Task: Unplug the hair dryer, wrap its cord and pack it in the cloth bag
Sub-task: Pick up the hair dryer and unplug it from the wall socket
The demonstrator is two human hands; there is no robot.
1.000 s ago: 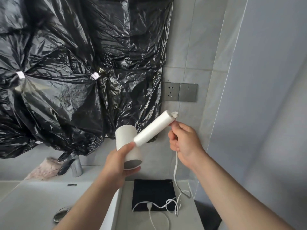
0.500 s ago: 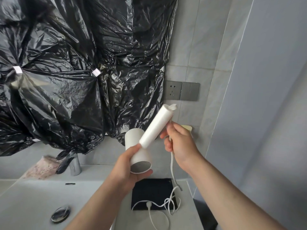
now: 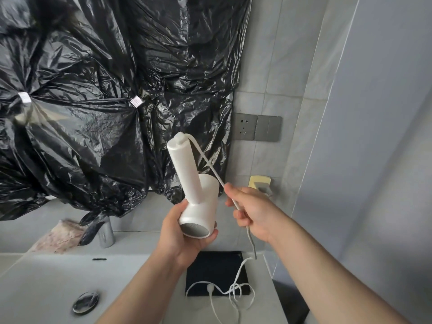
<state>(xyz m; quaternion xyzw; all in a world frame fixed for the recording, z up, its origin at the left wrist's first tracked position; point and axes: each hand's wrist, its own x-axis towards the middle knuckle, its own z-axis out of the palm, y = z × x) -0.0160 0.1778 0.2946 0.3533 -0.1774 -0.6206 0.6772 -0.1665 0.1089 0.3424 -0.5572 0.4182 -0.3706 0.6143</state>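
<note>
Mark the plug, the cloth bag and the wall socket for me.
plug (image 3: 209,288): head view, on its white body, lying on the bag.
cloth bag (image 3: 215,267): head view, on bare black fabric near its middle.
wall socket (image 3: 244,126): head view, on the grey faceplate.

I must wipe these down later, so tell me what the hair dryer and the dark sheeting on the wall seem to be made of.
Hair dryer: likely hard plastic, white, smooth matte with a soft sheen; grey mesh grille at its end.
Dark sheeting: apparently thin plastic film, black and glossy; sharp crinkles and bright glare suggest bin-bag material.
</note>
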